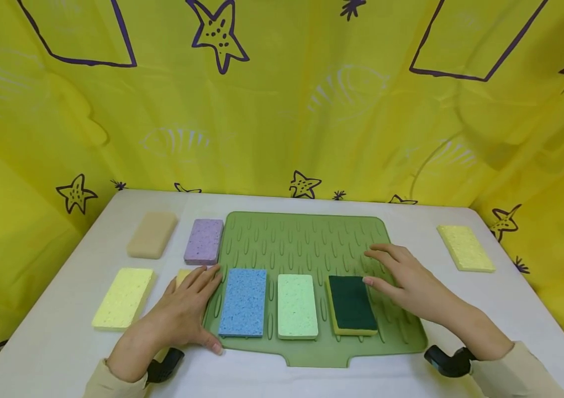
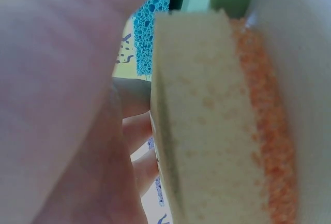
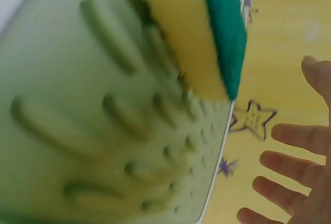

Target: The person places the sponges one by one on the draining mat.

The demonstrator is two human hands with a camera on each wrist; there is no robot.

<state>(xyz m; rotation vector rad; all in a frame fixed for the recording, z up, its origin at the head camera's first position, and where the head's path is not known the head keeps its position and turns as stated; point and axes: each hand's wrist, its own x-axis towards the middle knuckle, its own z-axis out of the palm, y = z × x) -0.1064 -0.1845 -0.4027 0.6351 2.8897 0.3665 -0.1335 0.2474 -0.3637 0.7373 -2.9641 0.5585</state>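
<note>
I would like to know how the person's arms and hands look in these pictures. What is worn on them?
The left hand and right hand wear no gloves. The left sleeve and right sleeve are plain light beige, ending short of the wrists. A black, rounded device sits at each wrist: left device, right device. No cables are visible.

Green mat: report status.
Left hand partly covers cream-orange sponge. Right hand open beside green-topped sponge. Green mat carries three sponges.
</note>
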